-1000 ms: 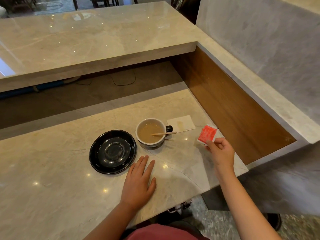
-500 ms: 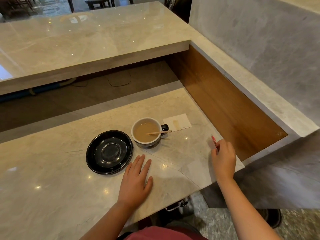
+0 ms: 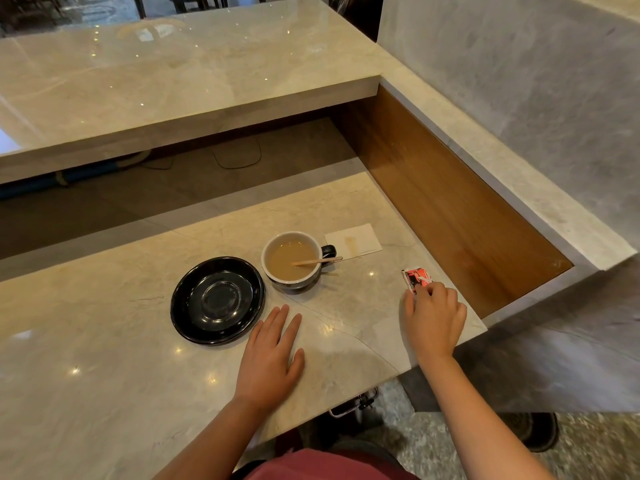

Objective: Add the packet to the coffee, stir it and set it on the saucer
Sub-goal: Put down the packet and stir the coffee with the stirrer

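Looking down, we see a dark red bit of clothing at the very bottom, and our two bare arms reach out from there over the pale shiny stone bench.

Our left hand lies flat on the bench, palm down, fingers spread a little. Its grip is released and it has nothing in it. The fingertips are near the black round shiny saucer but do not touch it.

Our right hand is by the right edge of the bench. Its fingertips press on the near end of the small red and black packet, which lies flat on the stone. The grip is loose on top of the packet, not closed around it. We cannot tell if the packet is torn.

A bit farther out, the saucer has nothing on it. Just to its right stands the round cup with a white inside and a dark handle, on the bench and just beside the saucer. It is full of light brown milky coffee. A thin wooden stir stick leans in the coffee and pokes out over the rim by the handle.

Behind the cup lies a white paper napkin with a small brown stain.

Past that we see a brown wooden side panel on the right, and a higher stone counter at the back.
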Demonstrator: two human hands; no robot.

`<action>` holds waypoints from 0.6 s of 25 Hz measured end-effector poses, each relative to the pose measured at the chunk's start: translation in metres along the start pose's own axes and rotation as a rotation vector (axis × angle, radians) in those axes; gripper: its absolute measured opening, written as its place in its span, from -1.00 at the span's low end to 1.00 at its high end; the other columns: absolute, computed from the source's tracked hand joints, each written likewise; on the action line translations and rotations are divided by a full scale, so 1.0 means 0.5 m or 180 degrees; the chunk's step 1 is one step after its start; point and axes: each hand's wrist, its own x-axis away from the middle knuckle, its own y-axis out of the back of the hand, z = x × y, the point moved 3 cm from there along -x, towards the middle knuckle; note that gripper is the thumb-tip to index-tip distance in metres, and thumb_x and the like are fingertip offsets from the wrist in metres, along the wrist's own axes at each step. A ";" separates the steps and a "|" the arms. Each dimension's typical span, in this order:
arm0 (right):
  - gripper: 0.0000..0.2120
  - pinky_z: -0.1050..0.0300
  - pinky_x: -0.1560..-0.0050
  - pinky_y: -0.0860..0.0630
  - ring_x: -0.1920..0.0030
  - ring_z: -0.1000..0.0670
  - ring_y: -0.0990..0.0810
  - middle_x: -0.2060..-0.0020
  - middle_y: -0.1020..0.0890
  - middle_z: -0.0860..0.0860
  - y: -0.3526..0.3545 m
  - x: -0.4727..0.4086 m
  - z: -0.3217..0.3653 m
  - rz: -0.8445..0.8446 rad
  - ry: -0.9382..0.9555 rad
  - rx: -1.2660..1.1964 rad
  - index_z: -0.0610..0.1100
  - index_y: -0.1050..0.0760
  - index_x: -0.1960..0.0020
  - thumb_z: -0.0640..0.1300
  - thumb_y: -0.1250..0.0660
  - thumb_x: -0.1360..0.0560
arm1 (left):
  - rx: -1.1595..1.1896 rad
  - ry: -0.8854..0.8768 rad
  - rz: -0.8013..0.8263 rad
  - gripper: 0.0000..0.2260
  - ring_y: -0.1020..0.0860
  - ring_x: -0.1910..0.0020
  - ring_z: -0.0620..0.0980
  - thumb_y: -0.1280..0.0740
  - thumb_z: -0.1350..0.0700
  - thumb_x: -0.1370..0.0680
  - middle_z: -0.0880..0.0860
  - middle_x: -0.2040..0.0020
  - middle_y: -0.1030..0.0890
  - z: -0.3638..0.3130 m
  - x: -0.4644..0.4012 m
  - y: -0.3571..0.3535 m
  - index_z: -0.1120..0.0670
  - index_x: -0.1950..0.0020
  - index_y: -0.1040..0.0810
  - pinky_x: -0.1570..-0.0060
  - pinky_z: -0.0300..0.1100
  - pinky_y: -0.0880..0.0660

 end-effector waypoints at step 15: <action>-0.70 0.09 0.16 -0.48 0.18 -0.03 -0.56 0.24 -0.60 -0.06 0.043 -0.063 0.222 0.1364 0.0050 -0.2262 -0.17 -0.53 -0.04 -0.01 -0.39 -0.42 | 0.0080 0.0020 0.0016 -0.49 -0.19 -0.43 0.09 -0.12 -0.09 -0.52 0.15 -0.43 -0.32 0.005 -0.002 -0.002 0.08 -0.43 -0.35 -0.37 -0.05 -0.01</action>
